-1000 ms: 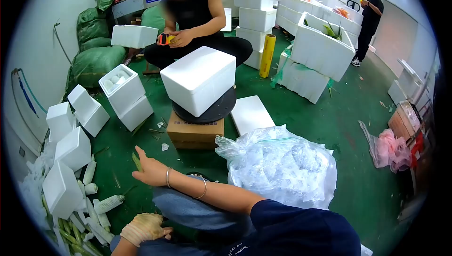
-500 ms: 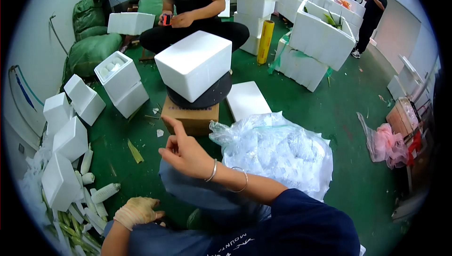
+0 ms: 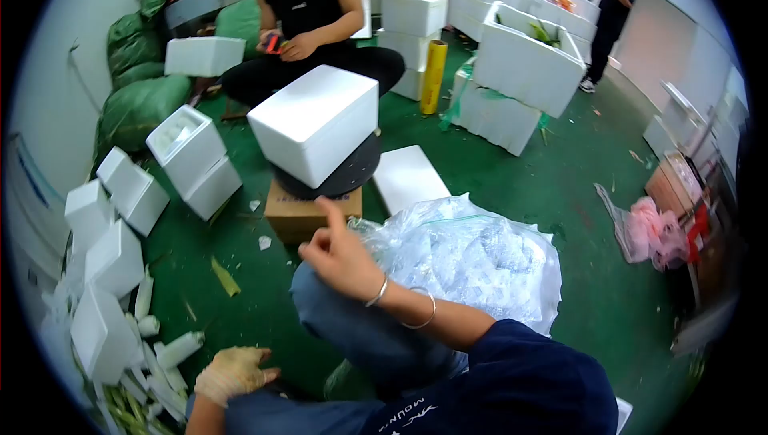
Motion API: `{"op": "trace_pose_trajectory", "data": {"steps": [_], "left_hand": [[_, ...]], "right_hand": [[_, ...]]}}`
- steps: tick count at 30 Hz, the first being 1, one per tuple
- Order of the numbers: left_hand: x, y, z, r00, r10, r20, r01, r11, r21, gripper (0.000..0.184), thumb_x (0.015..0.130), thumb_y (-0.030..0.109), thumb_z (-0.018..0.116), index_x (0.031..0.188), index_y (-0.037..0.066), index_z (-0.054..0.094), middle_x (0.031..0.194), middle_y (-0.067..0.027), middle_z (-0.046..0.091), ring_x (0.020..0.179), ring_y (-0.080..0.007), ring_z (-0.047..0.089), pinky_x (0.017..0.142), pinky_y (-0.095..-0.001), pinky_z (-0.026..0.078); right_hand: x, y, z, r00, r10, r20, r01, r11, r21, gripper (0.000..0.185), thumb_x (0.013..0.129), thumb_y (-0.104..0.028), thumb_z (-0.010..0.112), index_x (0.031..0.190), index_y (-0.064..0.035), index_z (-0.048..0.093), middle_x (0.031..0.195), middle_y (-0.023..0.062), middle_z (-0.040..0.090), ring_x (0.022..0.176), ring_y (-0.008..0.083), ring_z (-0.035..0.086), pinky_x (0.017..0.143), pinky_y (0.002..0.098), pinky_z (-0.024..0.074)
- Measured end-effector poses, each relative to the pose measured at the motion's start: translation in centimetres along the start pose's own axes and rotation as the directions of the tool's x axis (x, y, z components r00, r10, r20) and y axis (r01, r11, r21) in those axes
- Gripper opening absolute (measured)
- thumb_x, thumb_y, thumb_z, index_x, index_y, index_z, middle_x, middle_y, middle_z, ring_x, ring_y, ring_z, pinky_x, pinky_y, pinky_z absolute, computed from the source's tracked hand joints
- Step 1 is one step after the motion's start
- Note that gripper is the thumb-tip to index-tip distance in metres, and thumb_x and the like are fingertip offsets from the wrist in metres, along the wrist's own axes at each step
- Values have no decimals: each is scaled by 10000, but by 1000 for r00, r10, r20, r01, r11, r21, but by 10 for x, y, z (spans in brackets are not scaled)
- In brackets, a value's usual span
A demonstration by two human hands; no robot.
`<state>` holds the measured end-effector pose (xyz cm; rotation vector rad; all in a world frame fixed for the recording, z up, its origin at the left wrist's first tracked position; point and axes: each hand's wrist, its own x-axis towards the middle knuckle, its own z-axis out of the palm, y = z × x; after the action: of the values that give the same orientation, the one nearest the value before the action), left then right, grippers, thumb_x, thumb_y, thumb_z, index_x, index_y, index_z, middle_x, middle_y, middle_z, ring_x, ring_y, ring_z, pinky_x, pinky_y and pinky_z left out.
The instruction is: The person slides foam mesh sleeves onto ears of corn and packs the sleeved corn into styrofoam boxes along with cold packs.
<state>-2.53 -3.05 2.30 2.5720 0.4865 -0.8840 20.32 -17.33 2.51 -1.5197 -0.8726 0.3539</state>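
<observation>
Corn cobs (image 3: 181, 350), pale and blurred, lie in a pile just beside the left hand (image 3: 234, 374), lower left; dark lens border cuts the pile off. Left hand: gloved, palm down, fingers partly spread. Underside hidden, so can't tell if anything sits beneath it or if it touches the floor. Right hand: bare, index extended, other fingers loosely curled, no object visible in its grip. It's over the bent knee (image 3: 324, 299); fingertip overlaps the cardboard box (image 3: 308, 217), contact unclear.

Box carries a black disc (image 3: 352, 171), part hidden under a white foam box (image 3: 316, 127) sitting tilted in view. Disc overhangs the cardboard edge. Flat foam panel (image 3: 412, 179) right of it, near end covered by a clear plastic bag (image 3: 472, 267); contents hard to make out.

Loose husk (image 3: 226, 277) on the green floor (image 3: 592, 171) between cobs and cardboard. Floor strip there is narrow, edged left by small foam boxes (image 3: 116, 259). Wider stretch runs right, from clear bag to pink bag (image 3: 656, 233). Far side: seated co-worker (image 3: 312, 23), head cut off by top edge, lower legs behind the foam box.
</observation>
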Motion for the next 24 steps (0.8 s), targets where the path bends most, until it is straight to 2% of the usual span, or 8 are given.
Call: {"op": "trace_pose_trajectory", "data": {"steps": [3, 4, 5, 10, 19, 21, 22, 24], "left_hand": [[-2, 2, -8, 988, 5, -157, -4, 1000, 7, 504, 812, 436, 569, 1164, 75, 574, 1081, -138, 624, 1019, -304, 581, 864, -379, 467], [6, -7, -4, 984, 13, -175, -16, 1000, -14, 581, 760, 424, 661, 1199, 58, 557, 1011, -156, 645, 963, -303, 611, 809, -358, 488], [-8, 4, -3, 872, 220, -437, -233, 972, 24, 437, 765, 259, 671, 1139, 61, 565, 992, -170, 627, 911, -324, 595, 794, -389, 476], [22, -18, -13, 914, 298, -276, -302, 953, 30, 457, 778, 291, 640, 1140, 24, 556, 976, -161, 626, 889, -325, 588, 782, -393, 471], [114, -111, 7, 954, 253, -158, -290, 913, -288, 460, 777, 348, 641, 1123, 48, 595, 934, -181, 642, 853, -335, 613, 770, -436, 478], [142, -131, 8, 998, 54, 12, -46, 922, -383, 465, 809, 422, 587, 1144, 99, 595, 1008, -157, 642, 920, -332, 609, 808, -415, 482], [157, -140, 11, 998, 60, 4, -54, 923, -381, 465, 809, 422, 587, 1144, 99, 595, 1008, -157, 642, 920, -332, 609, 808, -415, 482], [175, -156, 28, 966, -181, 184, 253, 800, -545, 458, 828, 468, 535, 1149, 148, 600, 1075, -143, 629, 993, -331, 591, 861, -401, 471]], "right_hand": [[-11, -10, 11, 982, -151, 115, 178, 947, -269, 597, 780, -89, 596, 1304, 14, 329, 702, 116, 556, 621, 237, 564, 587, 321, 456], [-10, -4, 16, 938, -323, 126, 347, 873, -342, 576, 765, -87, 597, 1285, 1, 366, 731, 113, 550, 638, 257, 556, 583, 332, 454], [-7, 2, 21, 865, -477, 157, 496, 765, -410, 556, 750, -85, 597, 1266, -11, 403, 760, 109, 543, 656, 277, 547, 580, 344, 451], [16, 12, 37, 883, -338, 325, 442, 833, -333, 295, 739, -102, 604, 1009, -12, 525, 760, 109, 491, 677, 269, 532, 567, 352, 420], [89, 35, 75, 922, -91, 376, 278, 830, -483, 255, 730, -116, 614, 953, -27, 527, 763, 94, 495, 693, 263, 539, 570, 357, 433], [105, 39, 82, 919, 41, 393, 188, 829, -527, 253, 736, -121, 605, 951, -30, 507, 771, 102, 505, 711, 281, 546, 589, 373, 446], [108, 40, 84, 915, 91, 393, 152, 826, -543, 229, 742, -133, 591, 921, -35, 487, 781, 117, 519, 738, 293, 558, 609, 389, 460], [118, 35, 85, 906, 171, 388, 105, 797, -595, 218, 740, -139, 588, 902, -37, 484, 780, 121, 525, 744, 296, 563, 611, 392, 464]]}}
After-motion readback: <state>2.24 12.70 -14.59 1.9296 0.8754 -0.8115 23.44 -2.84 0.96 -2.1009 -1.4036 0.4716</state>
